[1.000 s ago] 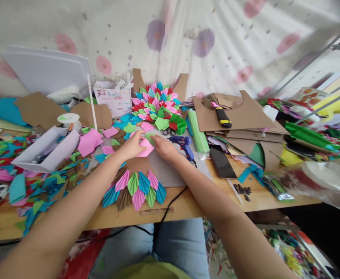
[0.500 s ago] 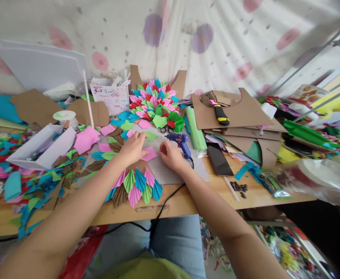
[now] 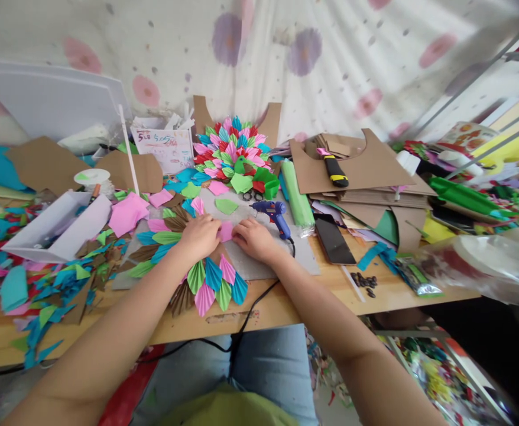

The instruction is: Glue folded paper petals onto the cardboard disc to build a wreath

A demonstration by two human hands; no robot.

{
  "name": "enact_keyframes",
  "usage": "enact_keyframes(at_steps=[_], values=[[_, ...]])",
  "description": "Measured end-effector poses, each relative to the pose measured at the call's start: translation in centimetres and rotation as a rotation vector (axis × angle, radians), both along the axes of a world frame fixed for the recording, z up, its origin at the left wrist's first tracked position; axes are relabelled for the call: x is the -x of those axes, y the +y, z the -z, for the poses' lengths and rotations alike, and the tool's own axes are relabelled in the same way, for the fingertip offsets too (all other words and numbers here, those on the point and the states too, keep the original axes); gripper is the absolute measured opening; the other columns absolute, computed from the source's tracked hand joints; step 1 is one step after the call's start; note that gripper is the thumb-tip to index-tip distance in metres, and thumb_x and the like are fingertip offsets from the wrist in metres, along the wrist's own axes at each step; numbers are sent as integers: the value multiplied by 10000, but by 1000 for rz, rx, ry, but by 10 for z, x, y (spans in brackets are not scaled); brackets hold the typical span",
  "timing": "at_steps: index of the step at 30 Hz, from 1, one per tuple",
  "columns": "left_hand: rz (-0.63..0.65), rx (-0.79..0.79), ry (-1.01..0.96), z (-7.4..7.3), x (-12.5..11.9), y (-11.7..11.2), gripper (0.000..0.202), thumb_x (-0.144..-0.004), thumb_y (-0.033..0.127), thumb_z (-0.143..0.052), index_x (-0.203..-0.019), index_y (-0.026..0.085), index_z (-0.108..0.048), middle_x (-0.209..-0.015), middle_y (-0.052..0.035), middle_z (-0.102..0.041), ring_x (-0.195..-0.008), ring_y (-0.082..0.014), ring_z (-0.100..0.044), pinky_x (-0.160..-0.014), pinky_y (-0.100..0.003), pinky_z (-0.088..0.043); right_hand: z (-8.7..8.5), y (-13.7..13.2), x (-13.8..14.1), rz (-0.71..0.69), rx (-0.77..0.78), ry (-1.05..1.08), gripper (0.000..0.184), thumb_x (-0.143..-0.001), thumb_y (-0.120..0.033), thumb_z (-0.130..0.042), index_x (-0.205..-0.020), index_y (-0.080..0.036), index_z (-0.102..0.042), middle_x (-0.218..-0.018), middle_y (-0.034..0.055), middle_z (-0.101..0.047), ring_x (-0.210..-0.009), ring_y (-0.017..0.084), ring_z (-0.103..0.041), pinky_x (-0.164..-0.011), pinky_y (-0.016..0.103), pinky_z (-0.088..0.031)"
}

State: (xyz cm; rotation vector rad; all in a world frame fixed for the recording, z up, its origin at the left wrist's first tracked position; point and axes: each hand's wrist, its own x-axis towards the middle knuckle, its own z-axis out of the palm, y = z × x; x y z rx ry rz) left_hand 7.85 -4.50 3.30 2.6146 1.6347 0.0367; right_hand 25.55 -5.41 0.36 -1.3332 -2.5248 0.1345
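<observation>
Both hands on the pink paper [image 3: 225, 231]. Left hand [image 3: 201, 235] and right hand [image 3: 251, 238] each have a fingertip grip closed on one side of it. It's on the grey mat [image 3: 266, 263] at mid-desk [image 3: 286, 307], just beyond the leaf fan [image 3: 213, 281]. The visible strip runs near-to-far. Its ends are covered, so can't tell which way it points.

Small pink paper piece [image 3: 226, 231] lies flat on grey mat, partly hidden
</observation>
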Motion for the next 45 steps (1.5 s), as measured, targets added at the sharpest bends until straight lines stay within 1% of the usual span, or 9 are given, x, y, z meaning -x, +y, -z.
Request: enact_keyframes(at_steps=[5,9,13,16,20,27,32,37,45], values=[[16,-16,-19,-4,-6,-5,232,-814,288,-527,-971,155,-633,-995,-115,-609,-968,-260,-576,-828,-358,-430,3,0,-1,0,3,35,136,-870,-212,-534,-915,-142,-642,-897,70,-633,-908,195,-513,-830,285,-390],[20,-52,-49,4,-11,-3,157,-803,226,-507,-850,177,-648,-891,-90,-630,-902,-252,-591,-790,-360,-426,4,1,-3,25,-11,84,154,-876,-175,-500,-912,-159,-649,-928,67,-615,-919,189,-506,-835,285,-392],[37,-21,-81,12,-12,2,137,-795,205,-513,-838,196,-643,-886,-62,-652,-876,-221,-597,-784,-335,-422,6,3,-5,39,-10,94,200,-884,-144,-468,-961,-177,-649,-940,58,-628,-924,191,-509,-838,290,-392],[57,-22,-95,12,-11,4,112,-787,236,-542,-813,205,-646,-863,-51,-657,-869,-221,-594,-771,-332,-421,8,4,-5,25,-3,79,178,-883,-165,-485,-936,-176,-655,-934,56,-636,-924,191,-511,-838,287,-393],[88,-39,-86,8,-11,4,142,-757,307,-594,-838,203,-646,-873,-62,-651,-889,-246,-592,-792,-352,-420,6,4,-2,61,23,17,182,-892,-186,-475,-921,-162,-654,-932,74,-629,-934,194,-513,-835,292,-397],[109,-57,-168,14,-15,10,121,-754,206,-553,-829,203,-648,-880,-57,-651,-891,-231,-593,-782,-338,-427,2,0,-5,212,4,-19,200,-897,-205,-451,-938,-173,-644,-980,97,-621,-994,228,-508,-786,310,-421],[66,-22,-272,20,-14,15,141,-766,271,-573,-851,199,-659,-860,-49,-676,-859,-213,-606,-780,-324,-440,5,2,-9,183,17,2,204,-897,-206,-452,-954,-179,-646,-983,98,-613,-989,225,-511,-829,321,-413],[-1,27,-227,14,-17,19,136,-762,275,-571,-852,233,-663,-862,-22,-695,-843,-198,-621,-746,-302,-450,5,2,-6,182,39,24,194,-894,-225,-474,-981,-189,-643,-1008,89,-607,-981,214,-525,-797,303,-416],[0,65,-134,8,-22,22,158,-772,233,-517,-832,227,-662,-914,-31,-688,-824,-201,-621,-677,-291,-434,5,3,-3,252,64,-4,209,-896,-197,-453,-1015,-181,-625,-1009,104,-629,-952,225,-550,-765,301,-422]])
